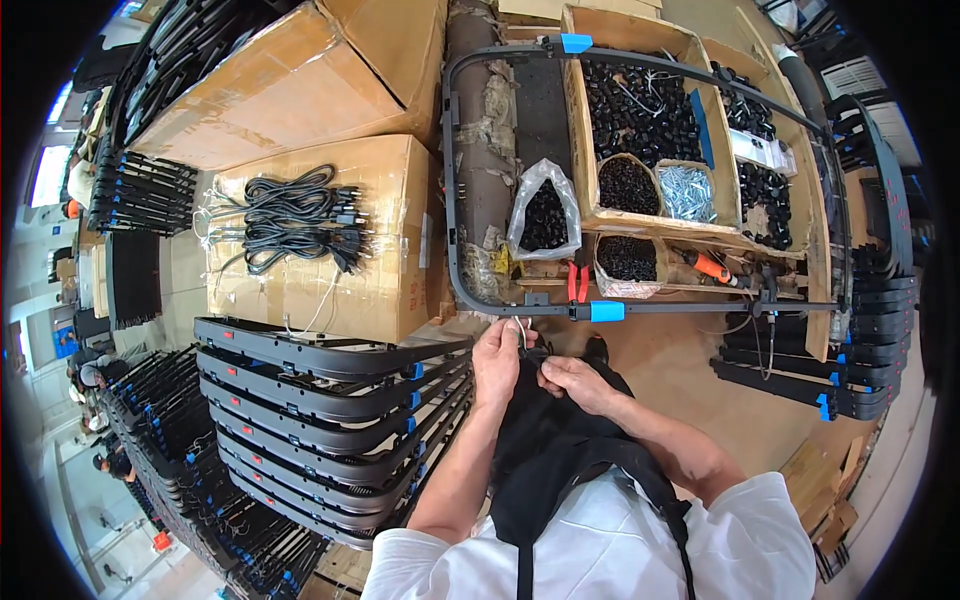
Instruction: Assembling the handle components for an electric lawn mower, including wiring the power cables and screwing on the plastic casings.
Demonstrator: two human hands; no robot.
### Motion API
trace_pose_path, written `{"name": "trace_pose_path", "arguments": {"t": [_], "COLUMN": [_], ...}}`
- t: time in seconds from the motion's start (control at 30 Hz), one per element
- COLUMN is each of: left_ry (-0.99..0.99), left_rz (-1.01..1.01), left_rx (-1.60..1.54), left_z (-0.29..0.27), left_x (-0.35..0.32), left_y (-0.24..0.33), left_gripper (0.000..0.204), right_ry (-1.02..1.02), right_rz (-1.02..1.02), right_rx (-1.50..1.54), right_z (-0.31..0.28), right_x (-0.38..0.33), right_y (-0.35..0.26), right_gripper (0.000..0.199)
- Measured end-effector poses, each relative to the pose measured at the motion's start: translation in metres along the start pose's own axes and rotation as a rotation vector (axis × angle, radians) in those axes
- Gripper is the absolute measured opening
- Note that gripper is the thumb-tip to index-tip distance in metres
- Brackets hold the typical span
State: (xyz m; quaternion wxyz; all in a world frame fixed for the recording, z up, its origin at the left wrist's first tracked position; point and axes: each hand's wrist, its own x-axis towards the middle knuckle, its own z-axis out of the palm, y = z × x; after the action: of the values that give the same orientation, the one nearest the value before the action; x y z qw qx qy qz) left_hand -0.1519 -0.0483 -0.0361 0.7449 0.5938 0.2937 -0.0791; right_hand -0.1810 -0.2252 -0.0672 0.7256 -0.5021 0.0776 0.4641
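Note:
A large black tubular frame [453,200] with rounded corners lies over the bench, blue pieces [606,312] on its bars. Just below its near bar, my left hand [497,362] is closed in a pinch on a thin white cord [521,328]. Close beside it on the right, my right hand [578,384] has its fingers closed on a small black part [537,355], mostly covered by the fingers. Its exact kind cannot be made out. Red-handled pliers [577,283] stand at the near bar, right of a clear bag of black parts [545,220].
Left, black power cords [300,220] lie on a carton [390,290], above stacked black frames [300,400]. A wooden box [575,130] holds black parts and silver screws [687,193]. An orange power screwdriver [710,266] lies near the bench front. More frames [870,350] stand right.

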Motion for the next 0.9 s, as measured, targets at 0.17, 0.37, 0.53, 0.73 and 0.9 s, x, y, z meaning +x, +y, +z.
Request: {"name": "trace_pose_path", "arguments": {"t": [0.17,0.37,0.53,0.73,0.9], "left_ry": [0.057,0.051,0.346,-0.308,-0.246], "left_rz": [-0.064,-0.061,0.204,0.019,-0.033], "left_rx": [0.039,0.019,0.386,0.278,0.205], "left_z": [-0.003,-0.012,-0.043,-0.051,-0.072], "left_x": [0.008,0.004,-0.022,-0.068,-0.061], "left_y": [0.003,0.002,-0.052,-0.063,-0.098], "left_gripper": [0.026,0.029,0.031,0.039,0.030], "right_ry": [-0.007,-0.038,-0.036,0.045,0.162], "right_rz": [0.013,0.002,-0.076,-0.057,-0.163], "right_rx": [-0.023,0.046,0.112,0.034,-1.051], "right_z": [0.000,0.007,0.020,0.035,0.062], "right_x": [0.006,0.010,0.028,0.033,-0.001], "right_y": [-0.002,-0.009,-0.012,-0.028,-0.118], "right_gripper": [0.037,0.033,0.023,0.021,0.024]}}
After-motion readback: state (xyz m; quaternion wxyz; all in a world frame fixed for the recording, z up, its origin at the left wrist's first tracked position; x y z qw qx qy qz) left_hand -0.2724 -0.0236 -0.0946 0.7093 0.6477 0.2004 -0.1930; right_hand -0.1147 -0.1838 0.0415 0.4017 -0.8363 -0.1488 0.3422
